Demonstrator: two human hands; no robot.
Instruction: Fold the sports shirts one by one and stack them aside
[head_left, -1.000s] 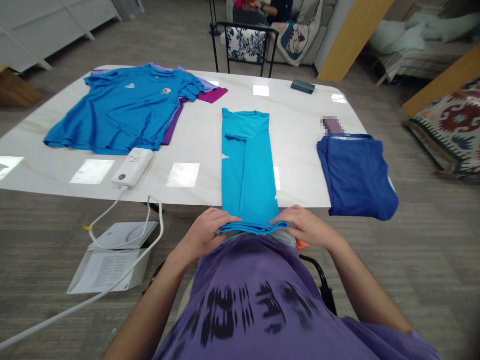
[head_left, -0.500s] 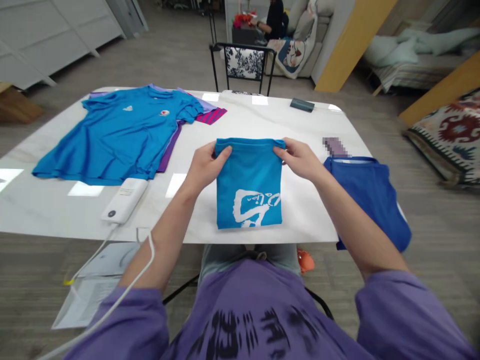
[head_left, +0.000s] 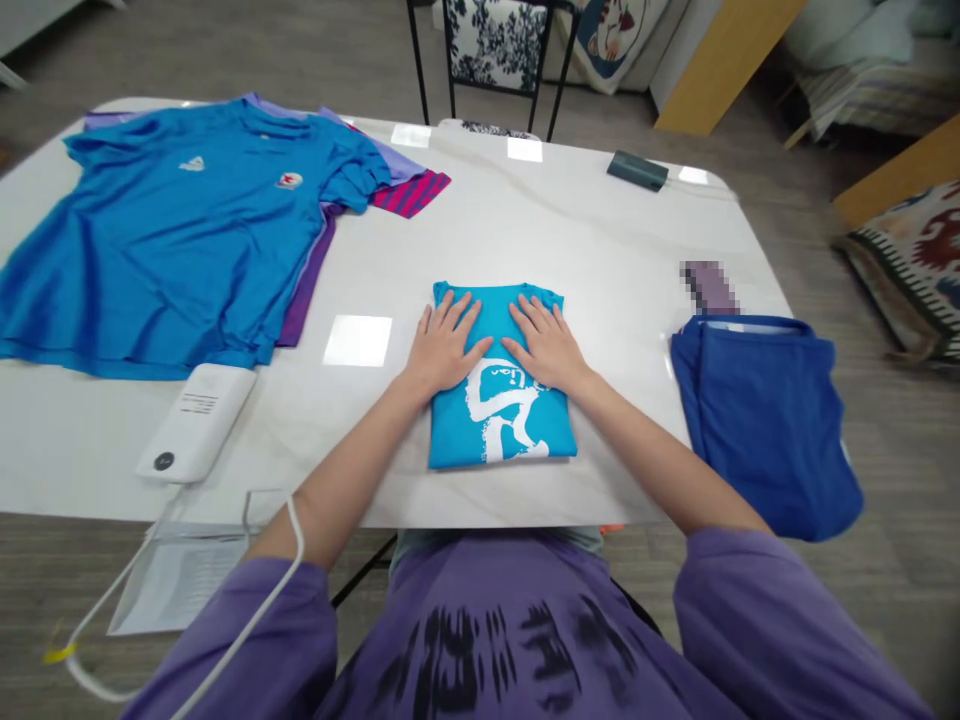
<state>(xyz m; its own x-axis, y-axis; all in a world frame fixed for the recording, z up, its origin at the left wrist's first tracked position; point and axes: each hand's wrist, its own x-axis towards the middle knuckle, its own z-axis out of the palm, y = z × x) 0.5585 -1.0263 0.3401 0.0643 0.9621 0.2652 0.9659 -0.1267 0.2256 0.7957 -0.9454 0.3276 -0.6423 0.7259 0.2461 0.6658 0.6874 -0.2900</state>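
A folded light-blue T-shirt [head_left: 487,420] with a white printed design lies on the white table [head_left: 600,250] in front of me. Flat on its upper left part rests my left hand [head_left: 446,345], fingers spread. My right hand [head_left: 547,345] presses on the upper right part, also with fingers apart. Neither hand grips the cloth. At the left, a blue T-shirt [head_left: 202,240] is spread out over purple and striped garments [head_left: 412,193]. A folded dark-blue garment [head_left: 765,420] lies at the table's right edge, partly past it.
A white power bank [head_left: 199,420] with a white cable sits near the front left edge. A dark-green case [head_left: 637,170] lies at the back right, and a pixelated purple object [head_left: 711,288] by the dark-blue garment. Across the table stands a black-framed chair [head_left: 495,60].
Both hands have let go of the folded T-shirt's top edge and now lie flat on it. The shirt has come down flat on the table. The view has tilted downward.
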